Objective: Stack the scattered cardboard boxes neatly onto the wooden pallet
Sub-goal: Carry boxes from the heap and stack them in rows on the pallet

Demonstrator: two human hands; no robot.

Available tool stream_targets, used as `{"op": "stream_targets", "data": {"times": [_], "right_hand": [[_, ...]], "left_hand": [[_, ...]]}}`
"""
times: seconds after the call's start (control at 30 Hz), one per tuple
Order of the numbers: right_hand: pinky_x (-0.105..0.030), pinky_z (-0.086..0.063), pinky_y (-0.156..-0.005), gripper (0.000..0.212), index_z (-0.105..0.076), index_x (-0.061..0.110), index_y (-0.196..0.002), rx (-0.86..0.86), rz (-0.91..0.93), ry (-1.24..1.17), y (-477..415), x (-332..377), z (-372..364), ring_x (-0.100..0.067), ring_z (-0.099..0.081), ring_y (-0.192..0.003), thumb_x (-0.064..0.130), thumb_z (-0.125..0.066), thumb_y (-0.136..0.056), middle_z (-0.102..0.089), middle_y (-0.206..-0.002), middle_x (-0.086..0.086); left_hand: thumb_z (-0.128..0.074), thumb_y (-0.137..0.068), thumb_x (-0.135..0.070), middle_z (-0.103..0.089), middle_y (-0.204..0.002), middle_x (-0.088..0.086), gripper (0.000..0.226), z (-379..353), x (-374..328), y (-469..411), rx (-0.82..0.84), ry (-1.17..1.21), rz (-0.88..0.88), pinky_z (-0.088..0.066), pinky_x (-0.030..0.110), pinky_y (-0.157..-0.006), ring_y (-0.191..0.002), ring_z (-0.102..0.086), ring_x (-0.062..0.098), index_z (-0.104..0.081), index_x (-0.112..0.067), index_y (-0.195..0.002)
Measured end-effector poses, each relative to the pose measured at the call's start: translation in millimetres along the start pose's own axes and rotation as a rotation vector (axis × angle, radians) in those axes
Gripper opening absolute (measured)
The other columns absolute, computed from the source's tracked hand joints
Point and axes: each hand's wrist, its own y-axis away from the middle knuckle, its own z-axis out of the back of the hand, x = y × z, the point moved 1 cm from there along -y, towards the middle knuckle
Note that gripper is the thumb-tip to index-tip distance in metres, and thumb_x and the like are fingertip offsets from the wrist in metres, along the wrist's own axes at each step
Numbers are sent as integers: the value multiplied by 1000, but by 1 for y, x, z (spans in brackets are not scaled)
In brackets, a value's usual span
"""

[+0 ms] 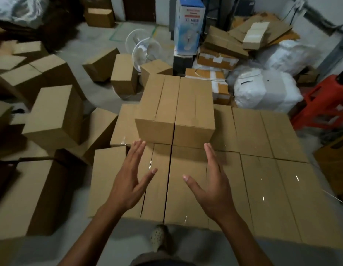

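- Head view is showing two hands reaching out over a flat block of cardboard boxes; the left hand (128, 181) and the right hand (211, 185) are facing palm to palm, apart from each other.
- Fingers (137, 150) of both hands are stretching out straight and spread, gripping nothing. The left fingertips are reaching the foot of the upper tier; whether they are touching it cannot be told.
- Two boxes are sitting side by side as that upper tier, the left top box (157, 104) pressing flush against the right top box (195, 104).
- They are resting on the lower layer of boxes (272, 179), which is lying in two rows; its exact count is hard to tell because of taped seams.
- At least eight loose boxes (51, 116) are lying tilted and scattered on the floor (101, 35) to the left and behind.
- One white fan (142, 48) is lying on the floor beyond the stack, with one blue-and-white fan carton (190, 25) standing upright beside it.
- Two white sacks (266, 91) and one red stool (324, 100) are sitting to the right.
- One shoe (159, 237) is showing at the near edge.
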Motion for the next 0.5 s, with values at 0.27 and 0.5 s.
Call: {"op": "stream_targets", "data": {"times": [0.27,0.5], "right_hand": [[-20,-26,-115,90,-13,40,-155,161,97,-87,68,20,-23,5,-17,-149,67,-55,-80,-17,-165,18],[-26,-33,-113,90,-19,37,-156,363,155,-130,116,54,-80,0,-23,-148,71,-52,-79,-23,-165,12]], "left_hand": [[-37,-93,-72,-10,-165,-19,75,28,-14,126,-184,-48,187,-16,32,-117,-151,-6,-4,-12,-41,-157],[-29,-89,-82,-15,-167,-11,84,77,-1,232,-290,-117,391,-18,37,-119,-150,-5,-8,-17,-35,-158]]}}
